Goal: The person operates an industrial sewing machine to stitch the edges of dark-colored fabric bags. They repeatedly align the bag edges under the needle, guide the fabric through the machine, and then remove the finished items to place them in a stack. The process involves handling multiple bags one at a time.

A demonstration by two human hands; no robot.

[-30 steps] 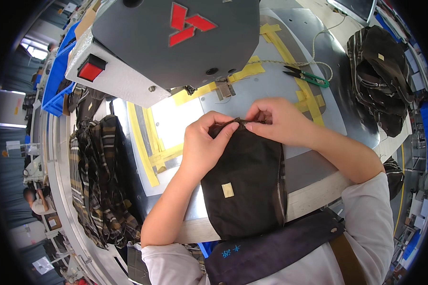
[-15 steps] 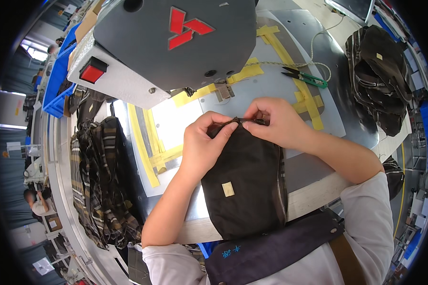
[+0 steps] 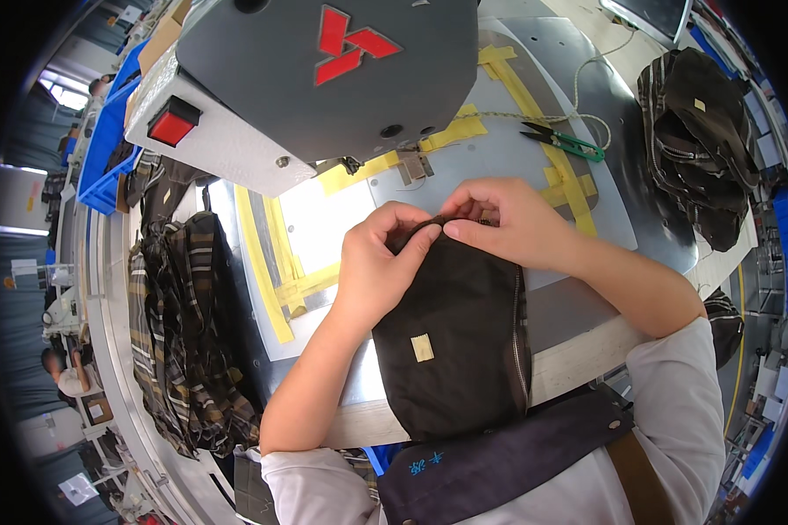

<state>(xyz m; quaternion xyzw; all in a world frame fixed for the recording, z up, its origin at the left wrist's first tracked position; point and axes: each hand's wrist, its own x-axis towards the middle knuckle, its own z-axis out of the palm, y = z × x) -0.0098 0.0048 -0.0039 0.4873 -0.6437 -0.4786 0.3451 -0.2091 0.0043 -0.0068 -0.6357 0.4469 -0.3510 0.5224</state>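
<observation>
My left hand and my right hand pinch the top edge of a dark brown fabric piece, with their thumb tips close together. A metal zipper runs down the piece's right side, and a small pale patch sits on its left half. The fabric hangs over the table's front edge toward my body. Just beyond my hands is a taped translucent template plate, under a grey machine head with a red switch. Green-handled thread snips lie at the upper right.
Striped dark fabric pieces are piled at the left beside blue bins. A dark zippered pile lies at the right. A cord crosses the plate. A co-worker is at the far left.
My right thumb and fingers have moved slightly left along the fabric's top edge, closer to my left thumb, covering more of the edge. My left hand has shifted very little.
</observation>
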